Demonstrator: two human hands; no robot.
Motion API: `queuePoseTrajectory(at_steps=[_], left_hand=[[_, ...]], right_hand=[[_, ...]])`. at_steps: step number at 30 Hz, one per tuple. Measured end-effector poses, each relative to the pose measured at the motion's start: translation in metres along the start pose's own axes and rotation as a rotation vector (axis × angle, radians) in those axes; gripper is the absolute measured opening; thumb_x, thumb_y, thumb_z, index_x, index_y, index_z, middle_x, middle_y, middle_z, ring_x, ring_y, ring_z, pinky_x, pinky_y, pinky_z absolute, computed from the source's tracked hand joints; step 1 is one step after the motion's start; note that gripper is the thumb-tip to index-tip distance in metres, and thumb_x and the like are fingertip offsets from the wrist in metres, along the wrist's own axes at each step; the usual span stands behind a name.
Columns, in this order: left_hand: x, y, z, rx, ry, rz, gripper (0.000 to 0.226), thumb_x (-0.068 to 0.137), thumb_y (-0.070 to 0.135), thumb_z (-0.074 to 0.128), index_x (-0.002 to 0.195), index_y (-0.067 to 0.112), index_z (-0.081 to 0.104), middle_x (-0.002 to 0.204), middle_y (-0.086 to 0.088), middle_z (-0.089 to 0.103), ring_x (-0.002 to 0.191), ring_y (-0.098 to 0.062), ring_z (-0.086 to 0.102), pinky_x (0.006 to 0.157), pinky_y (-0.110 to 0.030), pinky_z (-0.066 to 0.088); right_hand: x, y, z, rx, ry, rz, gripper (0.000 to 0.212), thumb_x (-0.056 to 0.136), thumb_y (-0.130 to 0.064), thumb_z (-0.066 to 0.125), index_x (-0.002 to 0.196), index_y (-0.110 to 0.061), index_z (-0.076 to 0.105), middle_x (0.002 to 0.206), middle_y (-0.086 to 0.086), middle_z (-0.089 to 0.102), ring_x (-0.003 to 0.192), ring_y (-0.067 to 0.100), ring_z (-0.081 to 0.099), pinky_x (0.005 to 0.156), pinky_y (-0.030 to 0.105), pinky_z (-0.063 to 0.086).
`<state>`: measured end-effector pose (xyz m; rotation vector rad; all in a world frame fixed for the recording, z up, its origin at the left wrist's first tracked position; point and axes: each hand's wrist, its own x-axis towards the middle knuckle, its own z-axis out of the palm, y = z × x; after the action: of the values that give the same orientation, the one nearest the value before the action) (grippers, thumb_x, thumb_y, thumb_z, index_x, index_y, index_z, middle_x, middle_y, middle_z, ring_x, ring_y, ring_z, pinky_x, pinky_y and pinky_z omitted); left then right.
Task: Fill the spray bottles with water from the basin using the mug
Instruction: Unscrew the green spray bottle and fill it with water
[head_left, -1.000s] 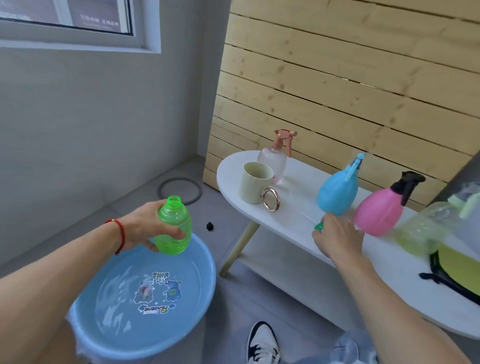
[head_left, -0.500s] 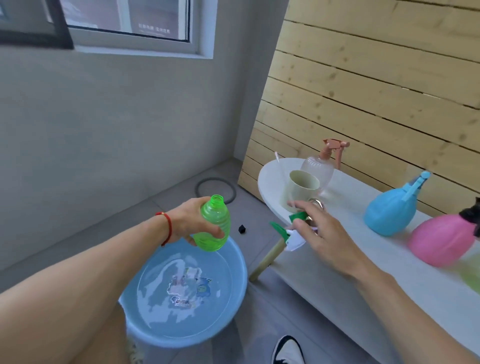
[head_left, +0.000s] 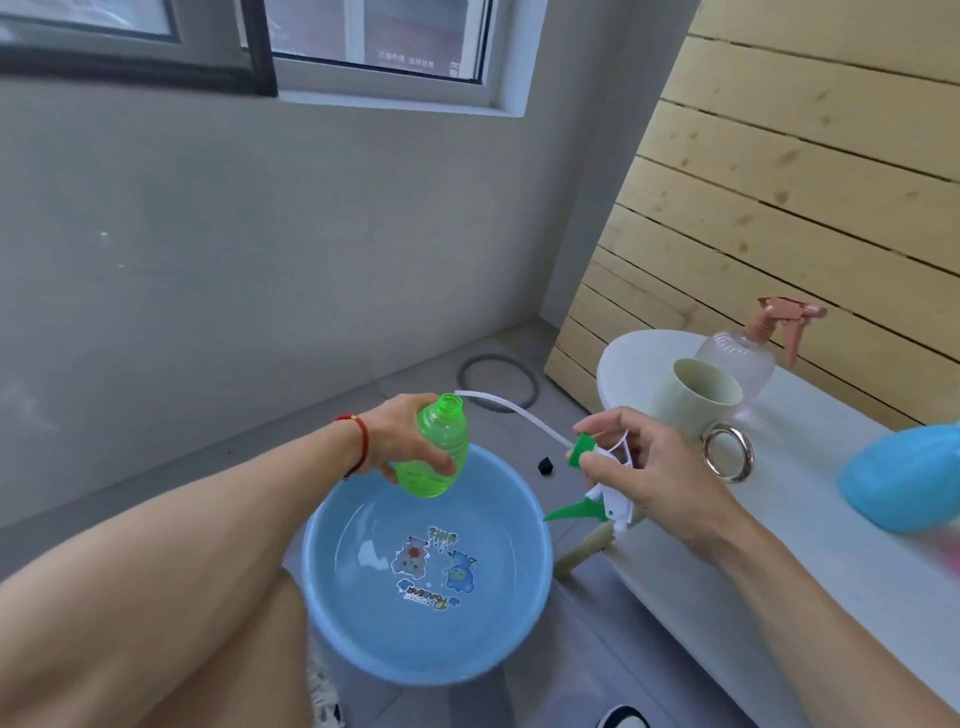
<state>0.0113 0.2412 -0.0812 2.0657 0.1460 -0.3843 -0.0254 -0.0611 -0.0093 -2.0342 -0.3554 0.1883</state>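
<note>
Green bottle (head_left: 435, 453): uncapped, gripped by the left hand (head_left: 400, 441) above the basin (head_left: 524, 597), which is filled with water. Spray head (head_left: 597, 475): pinched in the right hand (head_left: 644, 467), its tube pointed toward the bottle mouth. Mug (head_left: 693, 397): stood on the tabletop (head_left: 810, 530), beside a clear bottle (head_left: 740, 358).

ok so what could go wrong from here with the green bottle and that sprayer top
The dip tube is long and bent, its tip beside the green bottle mouth; it may miss the narrow neck. The left hand holds the bottle tilted over the basin, so any water inside could spill. The right hand pinches the sprayer head loosely, which could drop.
</note>
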Motion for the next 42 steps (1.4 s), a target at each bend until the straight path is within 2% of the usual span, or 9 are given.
queuePoseTrajectory(at_steps=[5, 9, 13, 22, 26, 30, 35, 37, 42], left_hand=[[0.0, 0.001, 0.0, 0.055, -0.004, 0.027, 0.062, 0.053, 0.022, 0.094, 0.108, 0.031, 0.067, 0.107, -0.005, 0.07, 0.103, -0.031, 0.069, 0.063, -0.05, 0.064], [0.001, 0.006, 0.004, 0.216, -0.008, 0.105, 0.066, 0.045, 0.035, 0.091, 0.104, 0.039, 0.062, 0.105, 0.001, 0.067, 0.098, -0.027, 0.067, 0.064, -0.049, 0.065], [0.001, 0.016, 0.013, 0.277, -0.012, 0.188, 0.068, 0.052, 0.034, 0.093, 0.111, 0.043, 0.061, 0.105, 0.008, 0.067, 0.098, -0.019, 0.067, 0.075, -0.042, 0.064], [-0.004, 0.027, 0.02, 0.251, 0.006, 0.269, 0.06, 0.055, 0.039, 0.088, 0.107, 0.039, 0.058, 0.108, 0.008, 0.064, 0.099, -0.018, 0.065, 0.083, -0.041, 0.061], [-0.006, 0.026, 0.017, 0.165, -0.003, 0.271, 0.065, 0.051, 0.039, 0.089, 0.111, 0.039, 0.063, 0.106, 0.006, 0.068, 0.098, -0.018, 0.068, 0.085, -0.045, 0.062], [-0.008, 0.029, 0.015, 0.108, 0.0, 0.28, 0.056, 0.057, 0.032, 0.093, 0.105, 0.04, 0.064, 0.103, 0.005, 0.069, 0.096, -0.019, 0.068, 0.084, -0.045, 0.063], [-0.01, 0.031, 0.018, 0.108, 0.021, 0.265, 0.059, 0.05, 0.041, 0.09, 0.102, 0.042, 0.063, 0.104, 0.005, 0.068, 0.097, -0.019, 0.068, 0.085, -0.047, 0.062], [-0.01, 0.032, 0.019, 0.115, 0.02, 0.262, 0.062, 0.048, 0.043, 0.088, 0.104, 0.042, 0.063, 0.105, 0.005, 0.068, 0.098, -0.02, 0.067, 0.084, -0.045, 0.062], [-0.01, 0.031, 0.021, 0.146, 0.014, 0.272, 0.068, 0.046, 0.045, 0.087, 0.111, 0.044, 0.064, 0.104, 0.007, 0.069, 0.096, -0.018, 0.068, 0.082, -0.038, 0.061]], right_hand=[[0.006, 0.003, 0.002, -0.167, 0.008, -0.012, 0.029, 0.074, -0.038, 0.073, 0.102, -0.034, 0.072, 0.09, -0.005, 0.069, 0.089, 0.024, 0.069, 0.087, 0.042, 0.056], [0.015, -0.008, 0.001, -0.412, -0.034, -0.064, 0.024, 0.083, -0.025, 0.074, 0.104, -0.033, 0.066, 0.089, -0.004, 0.066, 0.085, 0.02, 0.064, 0.078, 0.031, 0.053], [0.04, -0.036, 0.012, -0.672, -0.069, -0.166, 0.036, 0.084, -0.029, 0.072, 0.113, -0.027, 0.052, 0.092, -0.004, 0.062, 0.087, 0.024, 0.06, 0.073, 0.039, 0.054], [0.078, -0.075, 0.029, -0.784, -0.208, -0.297, 0.015, 0.082, -0.015, 0.073, 0.095, -0.017, 0.067, 0.084, -0.001, 0.063, 0.077, 0.021, 0.056, 0.063, 0.037, 0.049], [0.082, -0.08, 0.03, -0.827, -0.269, -0.295, 0.018, 0.083, -0.016, 0.072, 0.092, -0.028, 0.063, 0.084, -0.007, 0.06, 0.08, 0.021, 0.057, 0.067, 0.044, 0.054], [0.083, -0.08, 0.03, -0.812, -0.254, -0.286, 0.017, 0.078, -0.016, 0.071, 0.092, -0.025, 0.067, 0.083, -0.001, 0.065, 0.079, 0.026, 0.061, 0.064, 0.049, 0.057], [0.083, -0.079, 0.029, -0.756, -0.208, -0.203, 0.018, 0.073, -0.029, 0.077, 0.085, -0.018, 0.069, 0.082, 0.011, 0.069, 0.075, 0.034, 0.062, 0.057, 0.047, 0.054], [0.084, -0.074, 0.031, -0.757, -0.165, -0.161, 0.031, 0.071, -0.038, 0.077, 0.079, -0.011, 0.065, 0.075, 0.012, 0.068, 0.067, 0.031, 0.057, 0.053, 0.043, 0.048], [0.083, -0.055, 0.044, -0.891, -0.05, -0.113, 0.06, 0.081, -0.068, 0.054, 0.058, -0.014, 0.045, 0.064, 0.006, 0.06, 0.071, 0.03, 0.058, 0.056, 0.037, 0.043]])
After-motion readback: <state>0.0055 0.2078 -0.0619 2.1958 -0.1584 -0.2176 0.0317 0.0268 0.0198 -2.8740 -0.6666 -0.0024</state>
